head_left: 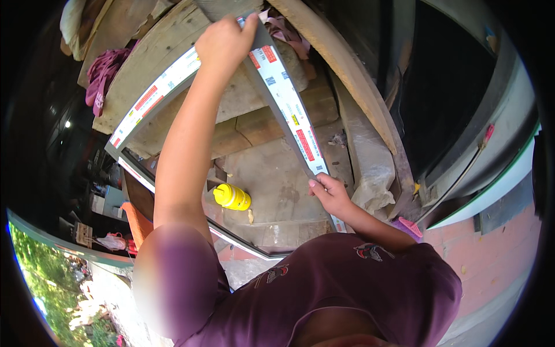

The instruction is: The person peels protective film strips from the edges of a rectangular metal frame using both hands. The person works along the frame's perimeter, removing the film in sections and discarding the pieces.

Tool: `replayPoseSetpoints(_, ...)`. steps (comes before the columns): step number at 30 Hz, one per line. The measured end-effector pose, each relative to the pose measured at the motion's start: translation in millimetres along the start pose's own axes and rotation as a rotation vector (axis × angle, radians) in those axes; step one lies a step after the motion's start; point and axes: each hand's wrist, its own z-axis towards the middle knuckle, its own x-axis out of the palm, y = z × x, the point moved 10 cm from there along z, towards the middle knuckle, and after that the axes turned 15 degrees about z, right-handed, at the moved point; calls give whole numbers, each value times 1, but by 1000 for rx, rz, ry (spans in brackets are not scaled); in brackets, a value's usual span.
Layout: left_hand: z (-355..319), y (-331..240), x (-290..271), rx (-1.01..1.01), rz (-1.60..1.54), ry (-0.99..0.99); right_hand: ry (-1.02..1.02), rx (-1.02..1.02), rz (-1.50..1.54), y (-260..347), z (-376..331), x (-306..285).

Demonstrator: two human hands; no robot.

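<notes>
A four-sided dark grey frame (pixel 299 137), like a window frame, is held up in front of me. White protective film with red and yellow printed patches covers its faces. My left hand (pixel 227 44) is closed around its far upper corner, and my thumb lies over the edge. Lower down, my right hand (pixel 329 195) grips the right-hand bar, thumb on the near side. Part of the frame's left bar is hidden behind my left forearm. Through the opening shows a yellow bottle (pixel 232 197) lying on its side, apart from both hands.
Worn wooden boards (pixel 173 40) and a purple cloth (pixel 106 75) lie beyond the frame. A long curved-looking wooden plank (pixel 352 69) leans on the right beside plastic-wrapped material (pixel 373 179). Dark panels (pixel 445 81) stand farther right, above reddish floor tiles (pixel 480 260).
</notes>
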Motion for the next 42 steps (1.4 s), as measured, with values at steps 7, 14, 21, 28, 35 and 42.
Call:
replayPoseSetpoints(7, 23, 7, 24, 27, -67, 21, -40, -22, -5, -1, -10, -4)
replayPoseSetpoints(14, 7, 43, 36, 61, -849, 181, -89, 32, 105, -14, 5, -14)
replayPoseSetpoints(21, -2, 82, 54, 47, -1488, 210, -55, 82, 195, -21, 17, 7)
replayPoseSetpoints(28, 7, 160, 74, -240, -1843, 43, -27, 101, 163, -28, 12, 15)
replayPoseSetpoints(35, -19, 86, 6, -70, -303, -127, -34, 133, 181, -30, 22, 22)
replayPoseSetpoints(42, -6, 79, 27, 92, -214, -94, -62, 104, 319, 7, 67, 30)
